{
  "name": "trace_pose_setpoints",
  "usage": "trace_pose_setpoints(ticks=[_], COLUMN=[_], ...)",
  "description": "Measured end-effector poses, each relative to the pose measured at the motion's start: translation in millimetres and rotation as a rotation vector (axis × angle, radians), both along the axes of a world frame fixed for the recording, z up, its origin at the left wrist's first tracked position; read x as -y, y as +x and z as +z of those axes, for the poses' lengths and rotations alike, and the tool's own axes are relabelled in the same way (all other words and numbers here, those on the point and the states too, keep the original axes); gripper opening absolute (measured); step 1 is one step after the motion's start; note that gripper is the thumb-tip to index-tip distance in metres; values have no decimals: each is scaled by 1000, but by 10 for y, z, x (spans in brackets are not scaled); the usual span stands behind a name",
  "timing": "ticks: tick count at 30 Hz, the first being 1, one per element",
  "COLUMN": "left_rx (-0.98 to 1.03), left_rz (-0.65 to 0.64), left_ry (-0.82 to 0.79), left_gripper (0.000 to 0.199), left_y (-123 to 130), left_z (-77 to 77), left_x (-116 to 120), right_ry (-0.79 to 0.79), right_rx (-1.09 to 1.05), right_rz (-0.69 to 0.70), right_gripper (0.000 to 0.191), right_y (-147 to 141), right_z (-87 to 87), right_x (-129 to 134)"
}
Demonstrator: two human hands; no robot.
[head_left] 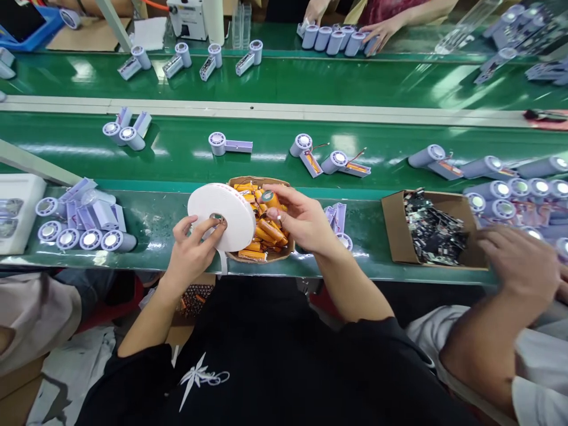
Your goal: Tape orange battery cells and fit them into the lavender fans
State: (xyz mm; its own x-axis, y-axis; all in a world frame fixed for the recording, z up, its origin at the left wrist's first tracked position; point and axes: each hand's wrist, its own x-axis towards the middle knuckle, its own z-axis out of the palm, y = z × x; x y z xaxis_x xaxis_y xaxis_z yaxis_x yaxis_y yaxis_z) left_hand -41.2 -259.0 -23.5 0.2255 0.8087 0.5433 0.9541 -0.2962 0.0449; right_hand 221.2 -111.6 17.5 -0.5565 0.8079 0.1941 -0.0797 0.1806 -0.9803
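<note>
A white tape roll (235,222) is tilted over the left part of a cardboard box (284,253) full of orange battery cells (271,232). My left hand (195,245) grips the roll near its centre hole, fingers bent over its face. Above the box's right side, my right hand (304,219) holds one orange cell (270,199) between thumb and fingers, its greenish end facing left. A strip of white tape (223,263) hangs below the roll over the bench edge. Just right of my right wrist lie some purple housings (339,218).
Purple fan-like units (91,238) are piled at the left. At the right stands a box of circuit boards (394,228), beside a co-worker's hand (523,260). Further units (217,144) lie on the green belt (177,163). Another person's hands (381,34) work across the belt.
</note>
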Motion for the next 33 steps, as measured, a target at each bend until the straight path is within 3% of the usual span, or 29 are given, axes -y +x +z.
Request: trace_pose_setpoints(ticks=[9,15,18,23,25,27,29,31,33], left_rx=[-50,-126,-96,45,69,78,85,91,117], left_rz=[61,18,27,178,148,-2,-83,64,266], left_ry=[2,51,28,80,60,-46,-175,-267,-353], left_gripper=[74,79,75,64,63,56,53,58,63], left_y=[27,66,110,536,753,834,671,254,-286], left_z=[16,105,107,-24,-57,-72,-103,-166,-238], left_x=[28,2,-21,41,184,386,582,706,714], right_ry=[169,140,-28,-307,-372,-339,-160,-1,10], right_rx=[303,386,192,-539,-590,-534,-509,-505,-444], right_rz=[-46,81,65,-448,-460,-416,-513,-666,-682], right_gripper=[50,42,39,48,51,50,45,40,38], right_y=[76,119,47,-406,-396,-143,269,674,943], right_z=[72,70,-42,-366,-415,-377,-285,-206,-207], right_x=[215,87,98,401,333,83,-222,-398,-337])
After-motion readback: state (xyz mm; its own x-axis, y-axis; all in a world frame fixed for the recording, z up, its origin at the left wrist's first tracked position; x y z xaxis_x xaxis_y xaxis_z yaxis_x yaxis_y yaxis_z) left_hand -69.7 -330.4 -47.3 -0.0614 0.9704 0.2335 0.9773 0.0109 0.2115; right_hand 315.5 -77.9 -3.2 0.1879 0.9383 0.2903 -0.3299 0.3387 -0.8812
